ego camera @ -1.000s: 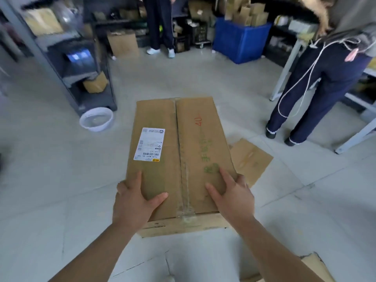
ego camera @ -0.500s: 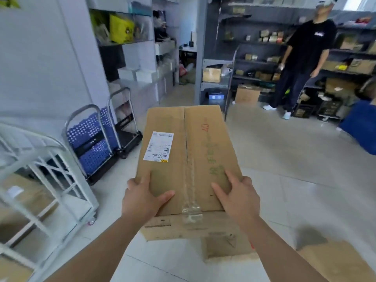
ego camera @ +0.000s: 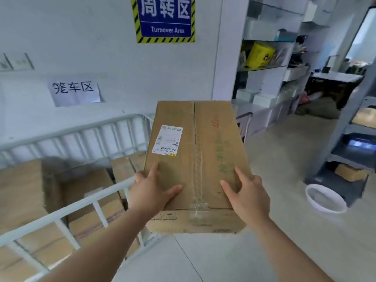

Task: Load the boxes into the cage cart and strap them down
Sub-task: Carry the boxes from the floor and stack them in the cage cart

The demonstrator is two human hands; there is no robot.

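I carry a taped brown cardboard box [ego camera: 205, 143] with a white shipping label and a red "40" in front of me, off the floor. My left hand [ego camera: 151, 193] grips its near left corner, thumb on top. My right hand [ego camera: 247, 195] grips the near right corner the same way. The white cage cart [ego camera: 95, 202] stands at my left, its barred side next to the box. Several brown boxes [ego camera: 91, 186] are stacked inside it.
A wall with a blue "Turnover Area" sign [ego camera: 164, 19] is straight ahead. Shelving [ego camera: 266, 78] stands at the right, with a grey rack [ego camera: 350, 139] nearer me. A white basin [ego camera: 325, 198] lies on the floor at the right.
I have turned left with the box held the same way. The cage cart with its stacked boxes has come close on my left; the person and folded trolleys have left the view.
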